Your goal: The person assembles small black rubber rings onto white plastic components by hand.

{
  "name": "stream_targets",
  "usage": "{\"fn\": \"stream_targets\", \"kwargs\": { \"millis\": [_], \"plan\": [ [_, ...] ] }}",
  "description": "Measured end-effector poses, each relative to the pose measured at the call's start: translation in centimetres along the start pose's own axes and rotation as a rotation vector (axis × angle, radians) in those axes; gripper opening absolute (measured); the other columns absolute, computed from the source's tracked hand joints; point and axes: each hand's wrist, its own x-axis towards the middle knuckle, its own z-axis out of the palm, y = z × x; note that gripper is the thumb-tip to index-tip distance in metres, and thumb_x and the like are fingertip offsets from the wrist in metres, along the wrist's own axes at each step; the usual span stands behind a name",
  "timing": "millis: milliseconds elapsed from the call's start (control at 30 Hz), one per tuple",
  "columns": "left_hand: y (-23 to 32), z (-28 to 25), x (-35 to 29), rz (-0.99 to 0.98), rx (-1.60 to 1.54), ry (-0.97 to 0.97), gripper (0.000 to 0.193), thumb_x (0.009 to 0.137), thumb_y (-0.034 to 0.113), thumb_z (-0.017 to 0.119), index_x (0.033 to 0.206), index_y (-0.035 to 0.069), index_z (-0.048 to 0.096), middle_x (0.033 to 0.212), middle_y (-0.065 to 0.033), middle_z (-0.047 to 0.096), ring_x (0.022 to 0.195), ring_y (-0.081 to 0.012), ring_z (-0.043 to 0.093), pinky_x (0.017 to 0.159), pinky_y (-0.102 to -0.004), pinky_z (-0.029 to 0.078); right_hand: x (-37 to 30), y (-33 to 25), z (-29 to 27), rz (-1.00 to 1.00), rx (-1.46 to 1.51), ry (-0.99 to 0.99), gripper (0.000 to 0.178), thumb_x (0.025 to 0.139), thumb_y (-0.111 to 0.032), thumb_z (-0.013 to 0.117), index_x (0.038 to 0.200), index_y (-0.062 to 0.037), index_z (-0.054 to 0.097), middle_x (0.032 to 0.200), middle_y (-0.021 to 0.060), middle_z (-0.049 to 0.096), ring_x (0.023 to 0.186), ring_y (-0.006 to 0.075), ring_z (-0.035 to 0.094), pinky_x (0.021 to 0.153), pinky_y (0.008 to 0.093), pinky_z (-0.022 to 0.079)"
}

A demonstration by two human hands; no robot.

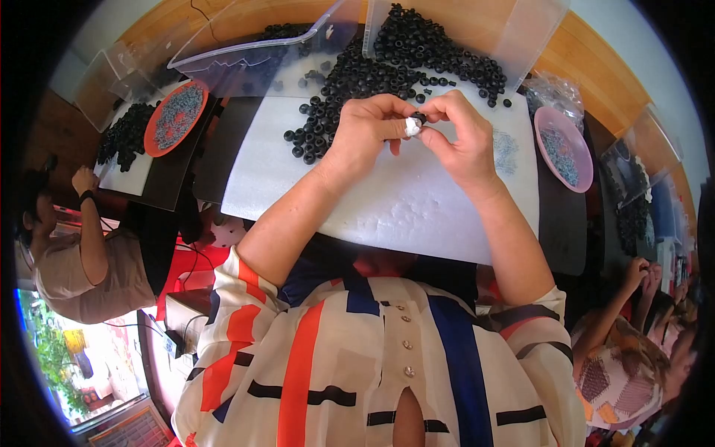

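Left hand [363, 128], right hand [468, 141]: fingertips pinched on one black part [420, 117]
Black heap [356, 83]: uncountable, on white mat [406, 197]
Bowls: one orange bowl [151, 143] left of mat, one pink bowl [580, 145] right

We've got bright light on the white foam sheet [402, 197], soft glints on its dents; lower-left window [93, 365] partly blown out. Fisheye bends edges, corners black.

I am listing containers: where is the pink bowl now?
In the head view, the pink bowl sits just right of the white foam sheet, below the clear plastic bag.
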Motion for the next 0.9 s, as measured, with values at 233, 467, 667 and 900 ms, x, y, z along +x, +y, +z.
{"fn": "stream_targets", "kwargs": {
  "millis": [233, 467, 667, 900],
  "plan": [
    [-0.1, -0.3, 0.5, -0.066, 0.052, 0.059, 0.012, 0.086, 0.004, 0.067, 0.094, -0.005, 0.067, 0.08, -0.008, 0.066, 0.065, -0.0128, 0.057, 0.054, -0.0248, 0.044, 0.5, 0.7, -1.7, 0.234, 0.182, -0.154, 0.021, 0.073, 0.001, 0.073, 0.091, -0.0005, 0.063, 0.083, 0.0035, 0.062, 0.077, 0.0143, 0.062, 0.071, 0.0263, 0.051],
    [0.1, -1.0, 0.3, -0.1, 0.049, 0.155, 0.015, 0.086, 0.006, 0.066, 0.096, -0.005, 0.068, 0.077, -0.0075, 0.065, 0.062, -0.0111, 0.056, 0.049, -0.0248, 0.043, 3.8, -4.5, -7.1, 0.51, 0.166, -0.155, 0.008, 0.084, -0.001, 0.063, 0.091, -0.0002, 0.066, 0.08, 0.0041, 0.063, 0.077, 0.0124, 0.061, 0.073, 0.0237, 0.048],
    [-0.3, -0.5, 0.8, -0.085, 0.074, 0.138, 0.016, 0.086, 0.004, 0.064, 0.098, -0.006, 0.067, 0.077, -0.0068, 0.065, 0.061, -0.0105, 0.056, 0.047, -0.0236, 0.043, 1.5, 4.0, -2.6, 0.23, -0.242, -0.389, 0.011, 0.08, -0.001, 0.06, 0.088, -0.0041, 0.068, 0.086, 0.0104, 0.066, 0.079, 0.0261, 0.065, 0.071, 0.0347, 0.05],
    [-0.7, -0.7, 0.8, -0.096, 0.076, 0.11, 0.018, 0.085, 0.003, 0.064, 0.1, -0.006, 0.066, 0.075, -0.0058, 0.064, 0.061, -0.0099, 0.056, 0.046, -0.0231, 0.043, 1.3, 6.1, 0.6, 0.041, -0.639, -0.548, 0.017, 0.076, -0.002, 0.059, 0.086, -0.0101, 0.07, 0.087, 0.0072, 0.065, 0.085, 0.0281, 0.066, 0.069, 0.042, 0.052]
  ]
}}
